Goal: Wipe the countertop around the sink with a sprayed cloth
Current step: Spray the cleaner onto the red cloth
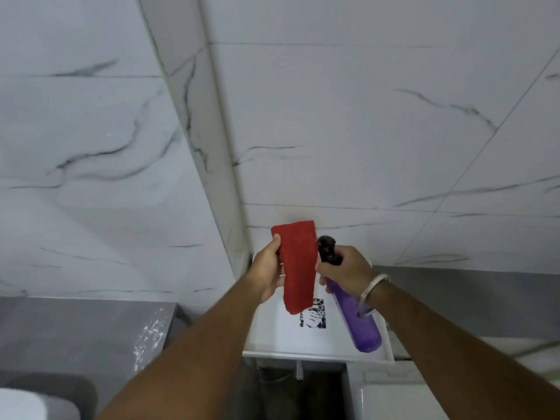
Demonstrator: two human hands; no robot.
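Observation:
A folded red cloth [298,268] hangs upright in front of the marble wall, pinched at its left edge by my left hand [268,271]. Right beside it, my right hand [348,268] grips the neck of a purple spray bottle [359,319] with a black trigger head [327,248]. The nozzle points toward the cloth and nearly touches its right edge. The bottle's body slants down to the right. A silver bangle sits on my right wrist. No sink basin shows clearly in this view.
A white shelf [272,334] with a black printed mark [313,316] lies under both hands. White marble wall tiles [363,131] fill the upper view, meeting at a corner [218,147]. A grey ledge [75,328] lies at lower left and a white fixture [391,398] at lower right.

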